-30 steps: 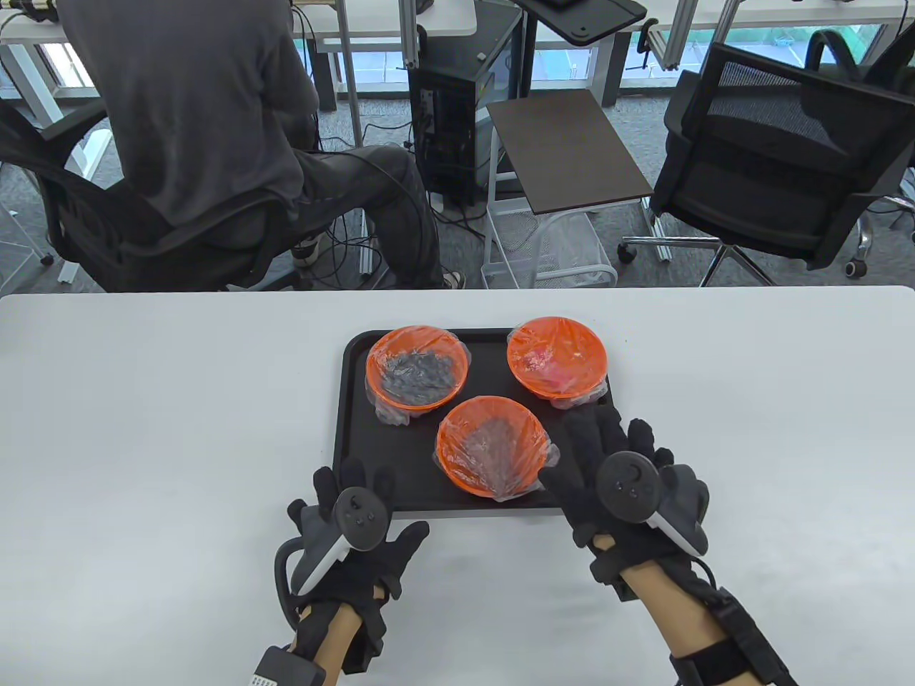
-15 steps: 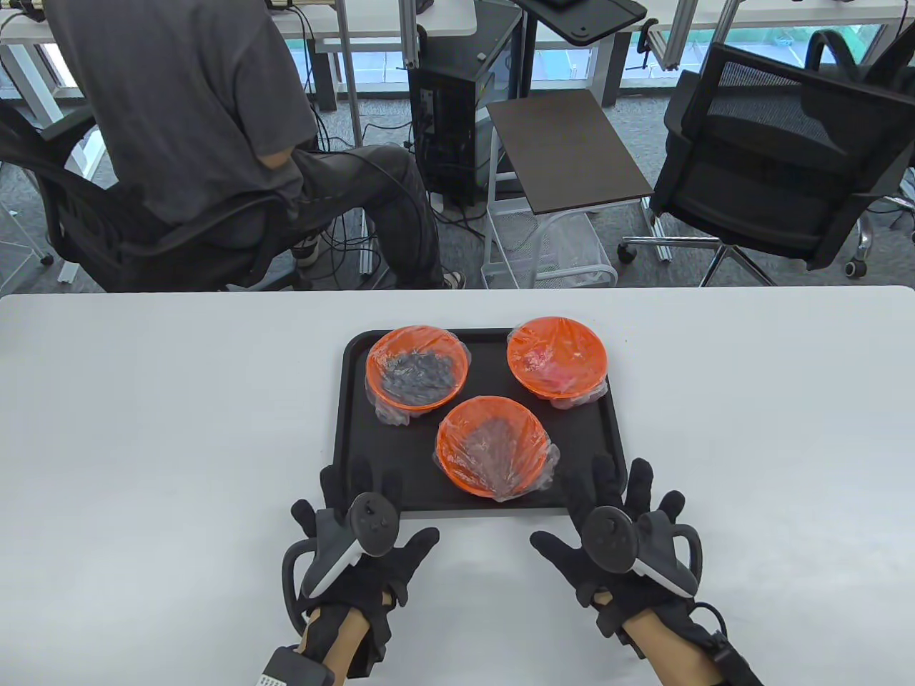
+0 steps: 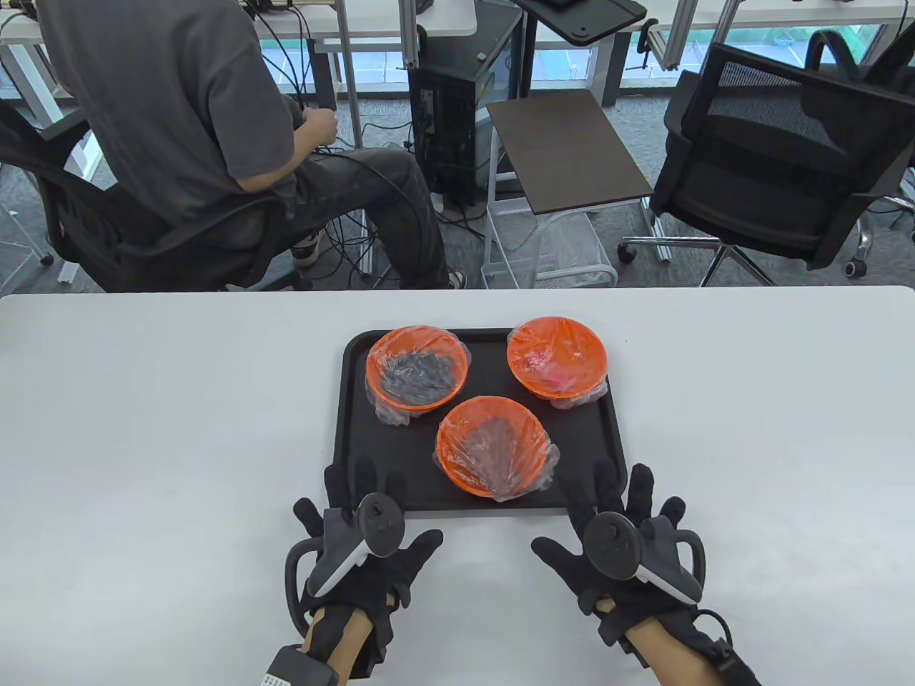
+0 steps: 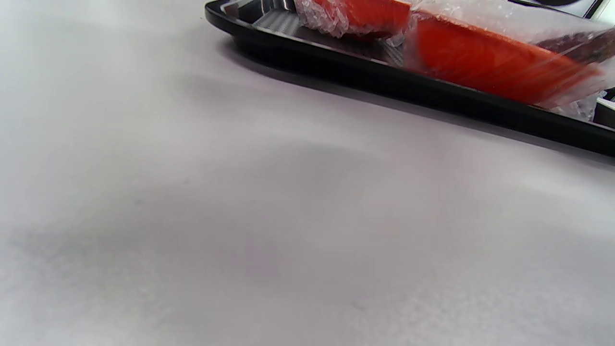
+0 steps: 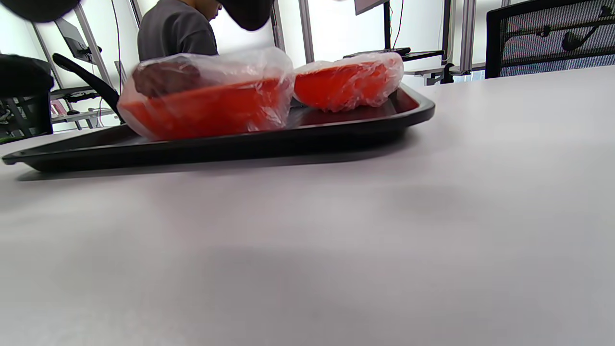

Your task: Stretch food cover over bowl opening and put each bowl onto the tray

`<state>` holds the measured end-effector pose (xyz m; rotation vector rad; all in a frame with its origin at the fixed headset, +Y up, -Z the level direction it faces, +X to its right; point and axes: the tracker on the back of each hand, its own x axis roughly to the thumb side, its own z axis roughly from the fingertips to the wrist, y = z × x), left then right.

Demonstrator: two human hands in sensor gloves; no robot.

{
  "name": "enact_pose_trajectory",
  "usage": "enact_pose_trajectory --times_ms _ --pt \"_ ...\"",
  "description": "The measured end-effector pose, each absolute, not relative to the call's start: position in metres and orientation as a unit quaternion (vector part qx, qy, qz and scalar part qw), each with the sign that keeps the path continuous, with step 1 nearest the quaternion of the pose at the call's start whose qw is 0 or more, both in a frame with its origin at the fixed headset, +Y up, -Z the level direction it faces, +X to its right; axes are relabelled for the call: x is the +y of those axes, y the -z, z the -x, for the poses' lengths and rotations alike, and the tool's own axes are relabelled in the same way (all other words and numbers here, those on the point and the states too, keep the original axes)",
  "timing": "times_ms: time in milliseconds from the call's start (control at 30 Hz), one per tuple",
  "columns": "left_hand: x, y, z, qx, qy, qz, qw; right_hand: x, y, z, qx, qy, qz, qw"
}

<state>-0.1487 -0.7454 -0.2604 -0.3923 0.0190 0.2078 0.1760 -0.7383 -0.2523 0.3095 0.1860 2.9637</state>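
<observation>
Neither grip holds anything: we see the right hand (image 3: 620, 550) drawn back off the tray (image 3: 357, 429), fingers spread like the left hand's (image 3: 364, 547); all three covered bowls (image 3: 490, 446) apparently placed.

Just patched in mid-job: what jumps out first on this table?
Three orange bowls, each under clear film, stand on a black tray mid-table: the left bowl and near bowl hold something dark, the right bowl something reddish. Close to the tray's near edge the left hand and right hand lie spread, holding nothing.
</observation>
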Motion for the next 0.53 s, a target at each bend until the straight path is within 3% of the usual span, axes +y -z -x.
enact_pose_trajectory --times_ms 533 --pt "-0.7455 0.2616 0.1511 0.012 -0.111 0.196 0.974 -0.7410 0.2520 -0.1753 0.089 -0.986 -0.108 0.088"
